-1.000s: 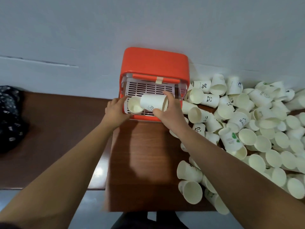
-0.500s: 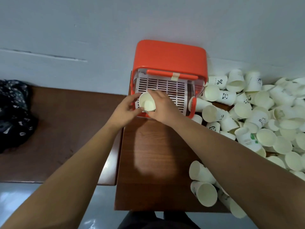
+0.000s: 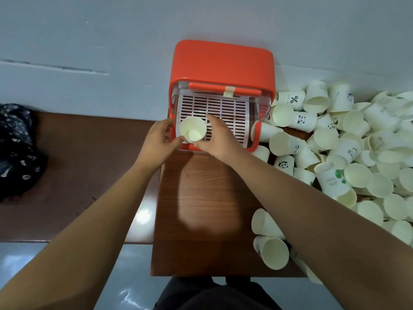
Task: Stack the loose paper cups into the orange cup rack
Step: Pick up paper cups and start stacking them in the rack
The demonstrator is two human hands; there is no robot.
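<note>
Near right on the desk [image 3: 201, 209]: loose cups [image 3: 271, 251], tipped and heaped. Further in, one paper cup [image 3: 192, 130] sits mouth-up at the front-left corner of the orange rack [image 3: 223, 61], with the left grip [image 3: 159, 139] and right grip [image 3: 215, 139] both curled round its wall. Judged light, thin-walled and crushable, so it should be held lightly just under the stiffer rim.

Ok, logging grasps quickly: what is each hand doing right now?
Left hand: holds the paper cup by its left side.
Right hand: holds the same cup's right side.
</note>
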